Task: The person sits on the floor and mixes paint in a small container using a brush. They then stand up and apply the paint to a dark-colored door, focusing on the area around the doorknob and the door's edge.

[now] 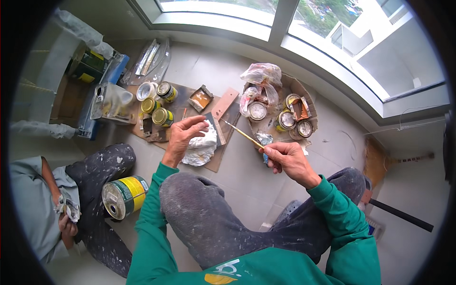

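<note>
My right hand grips a thin artist's paintbrush by its handle, its fine tip pointing up and left over the floor. Level with it on the left, my left hand is raised with fingers apart and holds nothing. Beneath and beside the left hand, a crumpled white cloth lies on a stained cardboard sheet. A pinkish wooden strip and a dark flat sheet lie close to the cloth. Small paint cans and a small open box stained orange inside stand farther back.
A cut-down cardboard box at the back right holds several cans and a plastic bag. At left, a co-worker in paint-spotted trousers sits by a large metal can, hands on a rag. A plastic container stands behind.
</note>
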{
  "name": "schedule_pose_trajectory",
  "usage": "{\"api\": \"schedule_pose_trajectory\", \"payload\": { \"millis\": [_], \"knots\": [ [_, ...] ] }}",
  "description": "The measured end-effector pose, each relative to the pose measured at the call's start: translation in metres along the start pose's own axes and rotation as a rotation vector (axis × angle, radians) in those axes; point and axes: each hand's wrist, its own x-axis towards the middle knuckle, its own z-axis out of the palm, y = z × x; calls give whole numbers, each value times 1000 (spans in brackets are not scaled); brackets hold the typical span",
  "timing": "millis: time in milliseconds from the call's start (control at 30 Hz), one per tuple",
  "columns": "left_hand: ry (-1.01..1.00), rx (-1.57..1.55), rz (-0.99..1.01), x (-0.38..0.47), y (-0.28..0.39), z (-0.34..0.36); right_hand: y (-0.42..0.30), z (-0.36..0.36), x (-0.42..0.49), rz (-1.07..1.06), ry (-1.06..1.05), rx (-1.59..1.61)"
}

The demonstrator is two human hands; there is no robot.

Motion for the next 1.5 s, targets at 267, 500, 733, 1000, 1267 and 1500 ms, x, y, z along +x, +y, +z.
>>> {"api": "schedule_pose_trajectory", "payload": {
  "millis": [267,500,733,1000,1267,1500],
  "knots": [
    [-269,-147,21,1,17,31,3,6,1,42,-57,37],
    [-180,-159,-9,4,8,32,8,6,1,-14,16,93],
    [-118,-188,-6,4,-8,14,8,-5,6,-36,1,105],
    [-512,-162,25,-79,38,-21,-37,-110,-24,-561,622,-578],
    [-62,432,-75,-60,46,-52,-33,-150,-25,-485,760,-411],
    [-448,910,399,64,86,159,-34,-153,-13,-558,817,-329]
  ]
}}
